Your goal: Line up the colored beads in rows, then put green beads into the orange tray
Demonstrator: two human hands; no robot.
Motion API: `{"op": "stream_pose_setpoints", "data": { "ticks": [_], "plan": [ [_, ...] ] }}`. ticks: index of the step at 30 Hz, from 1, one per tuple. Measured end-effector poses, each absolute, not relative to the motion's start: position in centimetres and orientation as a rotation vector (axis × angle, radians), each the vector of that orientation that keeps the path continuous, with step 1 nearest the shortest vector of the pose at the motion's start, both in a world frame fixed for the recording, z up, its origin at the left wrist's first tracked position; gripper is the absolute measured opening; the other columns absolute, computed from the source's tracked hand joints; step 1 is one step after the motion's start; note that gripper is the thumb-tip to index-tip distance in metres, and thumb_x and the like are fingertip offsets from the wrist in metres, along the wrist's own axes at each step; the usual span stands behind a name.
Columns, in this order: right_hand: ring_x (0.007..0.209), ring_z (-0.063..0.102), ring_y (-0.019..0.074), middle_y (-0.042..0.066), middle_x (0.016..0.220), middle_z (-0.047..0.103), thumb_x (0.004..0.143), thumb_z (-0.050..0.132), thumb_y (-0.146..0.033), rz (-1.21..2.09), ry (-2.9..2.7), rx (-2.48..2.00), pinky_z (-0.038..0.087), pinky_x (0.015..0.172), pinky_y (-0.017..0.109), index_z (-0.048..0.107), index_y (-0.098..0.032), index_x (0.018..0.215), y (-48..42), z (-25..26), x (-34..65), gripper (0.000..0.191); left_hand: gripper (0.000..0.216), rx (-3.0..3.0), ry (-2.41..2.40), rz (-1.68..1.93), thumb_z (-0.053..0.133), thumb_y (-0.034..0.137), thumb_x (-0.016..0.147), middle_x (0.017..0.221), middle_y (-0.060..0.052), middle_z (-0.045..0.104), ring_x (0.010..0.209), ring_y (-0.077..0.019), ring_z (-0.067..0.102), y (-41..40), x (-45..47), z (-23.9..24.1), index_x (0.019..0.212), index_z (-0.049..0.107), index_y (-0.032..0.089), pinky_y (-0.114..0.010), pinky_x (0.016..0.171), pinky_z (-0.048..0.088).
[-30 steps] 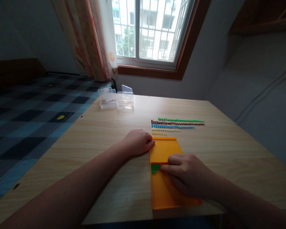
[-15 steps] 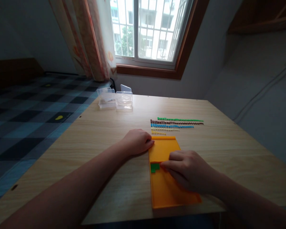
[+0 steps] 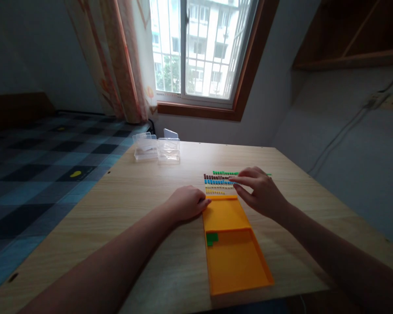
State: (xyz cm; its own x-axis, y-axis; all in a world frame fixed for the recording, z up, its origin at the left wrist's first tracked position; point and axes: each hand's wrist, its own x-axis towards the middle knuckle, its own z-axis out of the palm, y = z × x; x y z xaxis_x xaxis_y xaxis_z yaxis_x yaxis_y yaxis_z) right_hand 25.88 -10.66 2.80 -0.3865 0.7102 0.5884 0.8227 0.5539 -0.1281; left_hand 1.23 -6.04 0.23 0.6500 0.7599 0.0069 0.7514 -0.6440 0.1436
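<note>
An orange hinged case (image 3: 239, 270) lies unfolded on the table, its two shallow halves one beyond the other. My left hand (image 3: 187, 203) is closed on the left edge of the far half, thumb over the rim. Several small green pieces (image 3: 212, 238) sit together in the near half's far left corner. My right hand (image 3: 260, 189) hovers over the rows of small pieces, thumb and index finger slightly apart, with nothing visible between them. Those rows include green pieces (image 3: 221, 172), brown pieces (image 3: 212, 176), blue pieces (image 3: 212, 182), cream pieces and yellow pieces (image 3: 212, 192); the hand hides their right ends.
Clear plastic boxes (image 3: 169, 150) with raised lids stand at the table's far left. A bed with a checked cover (image 3: 36, 174) runs along the left side. Beyond the wooden table (image 3: 144, 244) are a window (image 3: 203, 52) and a curtain (image 3: 124, 61).
My right hand has left the green pieces in the case and moved forward to the rows. My left hand stays on the case edge. The view has tilted up a little.
</note>
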Motion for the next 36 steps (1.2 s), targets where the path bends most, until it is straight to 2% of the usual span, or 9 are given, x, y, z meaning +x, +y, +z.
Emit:
{"op": "stream_pose_setpoints", "data": {
  "ticks": [3,8,15,21,26,32,36],
  "plan": [
    [0.118,0.055,0.0309,0.011,0.124,0.067,0.093,0.060,-0.029,-0.342,-2.228,-1.429,0.042,0.102,0.051,0.080,-0.025,0.105,-7.1,3.8,25.2,0.023,0.043,2.739,1.242,0.120,0.045,0.044,0.095,0.082,-0.011,0.076,0.071,-0.0226,0.066,-6.1,1.2,0.2,0.081,0.077,0.019,-0.031,0.063,0.043],
    [0.147,0.029,0.0342,0.009,0.156,0.043,0.097,0.055,-0.039,-0.131,-2.291,-1.839,0.024,0.116,0.057,0.080,-0.028,0.107,-1.2,3.0,23.4,0.029,0.043,2.736,1.236,0.147,0.047,0.045,0.095,0.081,-0.011,0.076,0.072,-0.0225,0.067,-6.2,1.0,0.1,0.081,0.078,0.019,-0.031,0.064,0.044],
    [0.152,0.017,0.0379,0.010,0.163,0.031,0.096,0.056,-0.041,-0.041,-2.329,-1.910,0.019,0.116,0.061,0.080,-0.029,0.108,1.9,0.7,22.2,0.030,0.042,2.753,1.218,0.170,0.047,0.045,0.095,0.083,-0.011,0.077,0.072,-0.0233,0.068,-6.1,1.0,-0.3,0.083,0.079,0.020,-0.031,0.061,0.043],
    [0.155,0.006,0.0322,0.006,0.167,0.022,0.095,0.058,-0.041,-0.082,-2.312,-1.866,0.015,0.119,0.058,0.078,-0.030,0.111,2.7,0.6,21.1,0.028,0.039,2.760,1.208,0.170,0.049,0.044,0.094,0.082,-0.011,0.076,0.073,-0.0236,0.068,-6.2,1.0,-0.1,0.083,0.079,0.020,-0.031,0.061,0.043],
    [0.154,0.010,0.0373,0.009,0.165,0.028,0.087,0.068,-0.040,-0.102,-2.267,-1.882,0.016,0.117,0.061,0.081,-0.027,0.099,2.9,0.3,20.4,0.022,0.038,2.768,1.211,0.174,0.050,0.043,0.093,0.082,-0.011,0.077,0.072,-0.0238,0.068,-6.3,1.0,0.1,0.082,0.079,0.021,-0.031,0.059,0.041],
    [0.152,0.020,0.0360,0.011,0.161,0.037,0.086,0.069,-0.029,-0.135,-2.266,-1.858,0.023,0.116,0.057,0.082,-0.025,0.096,3.1,-0.1,19.6,0.017,0.038,2.786,1.207,0.153,0.050,0.043,0.093,0.080,-0.010,0.076,0.071,-0.0233,0.068,-6.1,0.9,-0.2,0.081,0.078,0.020,-0.031,0.059,0.041],
    [0.152,0.019,0.0352,0.010,0.161,0.036,0.088,0.067,-0.028,-0.183,-2.255,-1.805,0.024,0.116,0.056,0.082,-0.023,0.094,1.8,0.9,19.9,0.017,0.038,2.783,1.205,0.142,0.050,0.043,0.093,0.081,-0.010,0.076,0.072,-0.0231,0.067,-6.1,0.9,-0.3,0.081,0.078,0.021,-0.031,0.062,0.043]
  ]
}}
